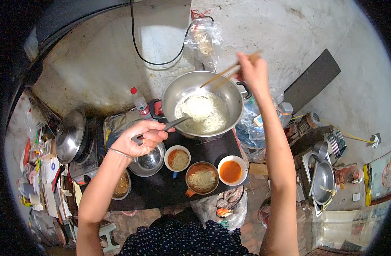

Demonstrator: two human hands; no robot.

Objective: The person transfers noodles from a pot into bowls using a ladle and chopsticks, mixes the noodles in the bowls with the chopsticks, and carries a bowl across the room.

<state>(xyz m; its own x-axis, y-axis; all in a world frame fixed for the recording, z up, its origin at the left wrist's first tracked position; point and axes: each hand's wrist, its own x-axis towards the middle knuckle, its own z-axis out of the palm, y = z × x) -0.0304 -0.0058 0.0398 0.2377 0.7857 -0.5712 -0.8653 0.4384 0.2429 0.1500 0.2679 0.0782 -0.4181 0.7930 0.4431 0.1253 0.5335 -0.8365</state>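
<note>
"Starting at the far left, what stands out?"

"A domed metal lid point(71, 137). Further in, a bowl of brownish food point(122, 186) is partly hidden by the left forearm, and a red-capped bottle point(139, 102) stands behind the left hand point(149, 137)."

"How are that hand's fingers?"

"Curled tightly around the dark handle of a utensil point(178, 122). It slants up over the rim of a two-handled steel wok point(234, 100). The utensil's head is covered, so I can't tell ladle from strainer."

"Covered by what?"

"Pale noodles point(212, 121). They lie in the wok, with a whiter mound heaped towards the left side, where the handle reaches in."

"And nearer the person?"

"Along the black table point(155, 194), left to right: a shiny metal bowl point(147, 164) just below the left hand, a white mug point(177, 158) with noodles in reddish broth, a brown-rimmed bowl point(202, 178) with more noodles, then a white bowl point(231, 171) of orange-red broth, where I see only liquid."

"The right hand point(252, 71)?"

"Raised above the wok's right side, fingers closed on a pair of wooden chopsticks point(220, 78). They're blurred, their tips pointing down-left over the wok; whether they touch the noodles, I can't tell."

"Farthest right?"

"A grey metal pan point(322, 185), well apart from the table."
</note>
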